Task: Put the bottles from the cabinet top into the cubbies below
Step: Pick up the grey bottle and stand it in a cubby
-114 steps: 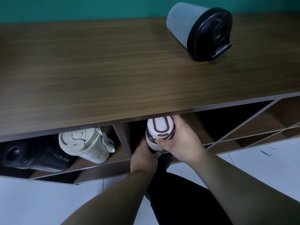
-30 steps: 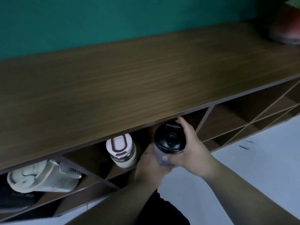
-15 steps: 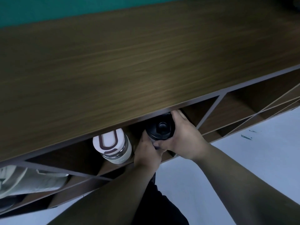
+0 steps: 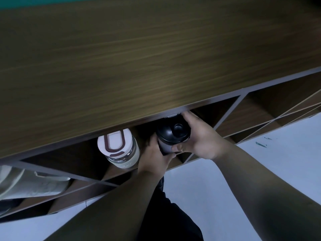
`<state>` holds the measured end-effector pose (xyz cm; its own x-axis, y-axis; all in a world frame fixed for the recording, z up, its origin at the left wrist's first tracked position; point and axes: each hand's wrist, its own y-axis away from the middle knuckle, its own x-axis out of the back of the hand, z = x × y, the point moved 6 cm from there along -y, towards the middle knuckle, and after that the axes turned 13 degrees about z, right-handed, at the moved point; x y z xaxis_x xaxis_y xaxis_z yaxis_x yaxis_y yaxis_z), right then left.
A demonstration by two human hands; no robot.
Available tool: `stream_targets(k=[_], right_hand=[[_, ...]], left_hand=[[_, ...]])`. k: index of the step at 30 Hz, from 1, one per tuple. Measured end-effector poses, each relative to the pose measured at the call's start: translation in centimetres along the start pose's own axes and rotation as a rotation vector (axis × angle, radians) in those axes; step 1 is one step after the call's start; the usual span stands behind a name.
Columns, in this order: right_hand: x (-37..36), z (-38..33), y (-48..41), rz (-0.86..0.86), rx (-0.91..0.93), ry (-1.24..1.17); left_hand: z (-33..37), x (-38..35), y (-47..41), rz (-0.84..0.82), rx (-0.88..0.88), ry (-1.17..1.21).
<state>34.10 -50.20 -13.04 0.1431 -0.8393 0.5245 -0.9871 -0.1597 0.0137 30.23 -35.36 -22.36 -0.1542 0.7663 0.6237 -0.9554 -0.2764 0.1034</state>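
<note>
Both my hands are on the black-lidded bottle (image 4: 172, 134) right at the mouth of a cubby (image 4: 205, 113), just under the front edge of the cabinet top (image 4: 156, 58). My right hand (image 4: 199, 138) wraps the lid end from the right, fingers curled over the top of the cap and the thumb pressed against the grey body below it. My left hand (image 4: 154, 157) cups the body from the left and underneath, fingers closed around it. The bottle lies tilted, its cap facing up toward me, with the far end tucked back under the overhang where I can't see it.

In the same cubby, just to the left and close to my left hand, lies the white-lidded glass bottle (image 4: 119, 148), cap also toward me, brown loop on the lid, pale band around its lower body. I can't tell whether the two bottles touch.

Further left, past a slanted divider (image 4: 57, 173), a cream-coloured bottle (image 4: 29, 185) lies in the next cubby, blurred and cut off by the edge of the view. To the right, the diagonal cubbies (image 4: 257, 108) show bare wood. Below is the pale floor (image 4: 208, 188), and my dark trousers (image 4: 170, 214) sit between my forearms.
</note>
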Motion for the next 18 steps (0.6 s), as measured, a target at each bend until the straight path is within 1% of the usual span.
stream_targets(k=[11, 18], right_hand=[[-0.18, 0.37, -0.06, 0.002, -0.002, 0.005], [-0.21, 0.39, -0.10, -0.032, 0.000, 0.012]], left_hand=[[0.30, 0.28, 0.13, 0.005, -0.023, -0.012], [0.49, 0.36, 0.25, 0.020, -0.047, -0.046]])
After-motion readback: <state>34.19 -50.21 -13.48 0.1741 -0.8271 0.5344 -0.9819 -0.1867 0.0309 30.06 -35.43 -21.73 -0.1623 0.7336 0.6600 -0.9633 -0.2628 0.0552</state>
